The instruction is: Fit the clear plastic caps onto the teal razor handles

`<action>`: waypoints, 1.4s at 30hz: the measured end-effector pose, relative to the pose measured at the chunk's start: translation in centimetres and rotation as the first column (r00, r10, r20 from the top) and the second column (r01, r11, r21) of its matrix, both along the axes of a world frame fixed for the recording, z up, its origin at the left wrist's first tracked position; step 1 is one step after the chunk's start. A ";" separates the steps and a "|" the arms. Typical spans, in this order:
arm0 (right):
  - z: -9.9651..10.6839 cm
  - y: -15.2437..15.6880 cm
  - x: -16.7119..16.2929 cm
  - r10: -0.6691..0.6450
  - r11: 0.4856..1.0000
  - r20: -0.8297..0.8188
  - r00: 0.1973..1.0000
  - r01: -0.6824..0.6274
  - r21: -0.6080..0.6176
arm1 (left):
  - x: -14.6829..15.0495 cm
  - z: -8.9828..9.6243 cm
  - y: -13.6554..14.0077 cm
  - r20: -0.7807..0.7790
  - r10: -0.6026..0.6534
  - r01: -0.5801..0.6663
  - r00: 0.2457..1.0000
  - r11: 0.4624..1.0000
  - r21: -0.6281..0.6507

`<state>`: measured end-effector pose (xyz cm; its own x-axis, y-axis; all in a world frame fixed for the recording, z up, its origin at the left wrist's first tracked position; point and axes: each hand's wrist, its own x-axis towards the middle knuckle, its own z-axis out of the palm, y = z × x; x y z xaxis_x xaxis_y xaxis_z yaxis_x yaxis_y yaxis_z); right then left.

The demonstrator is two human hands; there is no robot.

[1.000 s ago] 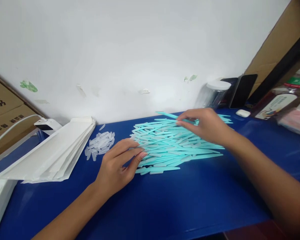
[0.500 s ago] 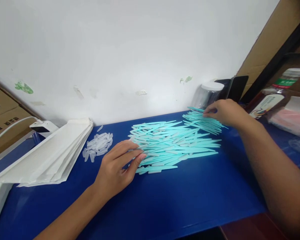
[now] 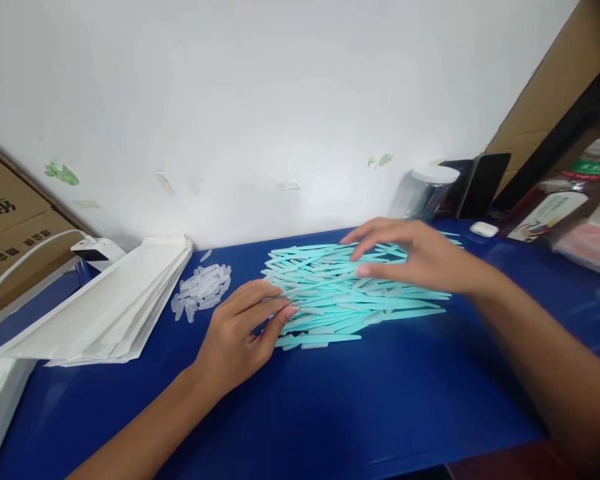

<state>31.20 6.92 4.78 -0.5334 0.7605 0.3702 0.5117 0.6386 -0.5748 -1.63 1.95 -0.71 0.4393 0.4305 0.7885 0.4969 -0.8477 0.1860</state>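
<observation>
My left hand is closed in a pinch at the left edge of a pile of slim teal sticks. Between its thumb and fingers is a small translucent cap; its far side blends into the pile. Over the pile's right part hovers my right hand, fingers apart, blurred by motion, with nothing visible in it. The sticks, which look like eyebrow razors, lie roughly sideways, many with pale ends. A smaller heap of translucent caps lies left of my left hand.
White padded envelopes are stacked on the blue table at left, near a white device with a cable. At the back right stand a white-lidded jar, a phone and a bottle. A white wall rises behind.
My right hand has moved left and nearer from the smaller teal heap at the back right, and its fingers have opened. My left hand holds its pinch; the view has shifted slightly.
</observation>
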 end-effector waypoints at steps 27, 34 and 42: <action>-0.2 3.7 7.5 -0.629 0.771 0.370 0.684 0.486 0.411 | -2.0 1.0 1.3 -0.068 0.131 -0.129 0.989 0.991 0.034; -1.8 5.7 11.3 -0.686 0.704 0.500 0.529 0.655 0.273 | -1.6 0.5 1.1 -0.142 0.078 -0.076 0.987 0.997 0.017; -2.0 5.7 10.5 -0.690 0.712 0.438 0.576 0.647 0.271 | -4.7 0.9 3.5 -0.317 0.274 -0.265 0.908 0.961 0.071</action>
